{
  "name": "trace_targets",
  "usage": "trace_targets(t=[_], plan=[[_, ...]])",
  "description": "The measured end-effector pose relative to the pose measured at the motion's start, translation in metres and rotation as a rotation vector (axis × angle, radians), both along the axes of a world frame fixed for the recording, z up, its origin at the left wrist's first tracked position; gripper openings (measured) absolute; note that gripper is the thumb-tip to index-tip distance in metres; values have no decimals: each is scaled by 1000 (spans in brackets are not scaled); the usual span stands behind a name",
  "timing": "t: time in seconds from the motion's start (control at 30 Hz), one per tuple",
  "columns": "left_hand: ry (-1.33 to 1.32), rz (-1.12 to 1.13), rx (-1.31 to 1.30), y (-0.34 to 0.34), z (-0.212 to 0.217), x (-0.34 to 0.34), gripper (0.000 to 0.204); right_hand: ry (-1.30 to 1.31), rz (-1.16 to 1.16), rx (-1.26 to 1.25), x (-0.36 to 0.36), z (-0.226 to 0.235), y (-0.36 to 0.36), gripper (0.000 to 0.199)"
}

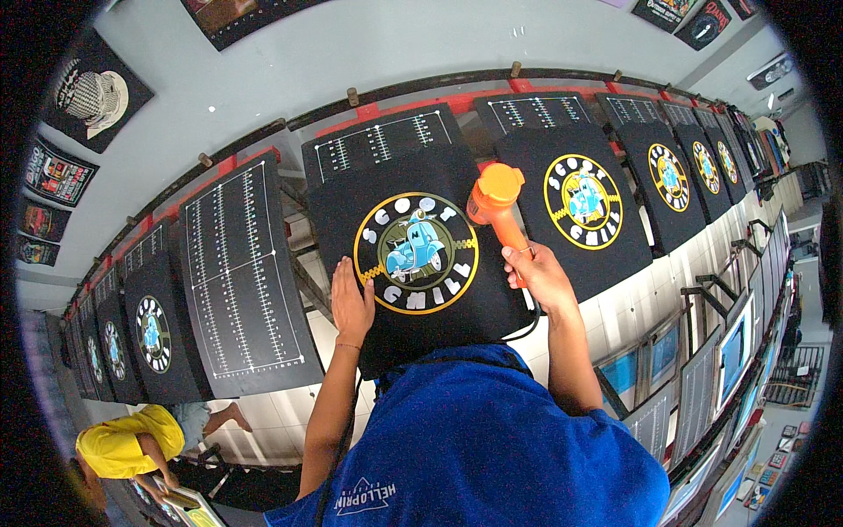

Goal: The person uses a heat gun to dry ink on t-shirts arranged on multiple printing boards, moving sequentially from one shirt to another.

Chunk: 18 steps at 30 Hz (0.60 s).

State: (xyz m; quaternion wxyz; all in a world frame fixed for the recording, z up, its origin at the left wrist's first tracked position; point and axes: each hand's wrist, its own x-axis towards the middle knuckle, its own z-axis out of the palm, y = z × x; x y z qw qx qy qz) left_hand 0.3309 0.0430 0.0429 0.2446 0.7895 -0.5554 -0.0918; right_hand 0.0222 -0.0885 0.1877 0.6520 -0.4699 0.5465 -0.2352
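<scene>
My right hand (537,274) is wrapped round the handle of an orange hair dryer (498,195). The dryer's head is over the right edge of a black T-shirt (395,186), beside its round print (416,253) of a light-blue scooter in a yellow ring. A dark cord hangs from the handle. Against the left side of that shirt, next to the print, my left hand (351,303) lies flat with fingers stretched out. The shirt is spread over a dark printing board (386,145) marked with white ruler lines.
More boards with printed black shirts (583,202) stand in a row to both sides. Just left is a bare ruled board (246,272). A person in a yellow shirt (127,439) bends over a frame (195,509) at lower left. Screen frames (736,347) are racked at right.
</scene>
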Motion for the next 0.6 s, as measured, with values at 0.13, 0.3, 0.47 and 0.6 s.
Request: trace_targets(t=[0.13,0.3,0.47,0.6], plan=[[-1,0,10,1,-1,1,60,-36,-24,21,4,8,-3,32],[1,-6,11,0,1,1,59,-26,-11,0,5,2,-8,32],[-2,-8,2,0,2,1,59,-15,8,-13,9,5,-11,32],[-15,-13,-7,0,0,1,59,-31,21,-24,9,3,-14,32]])
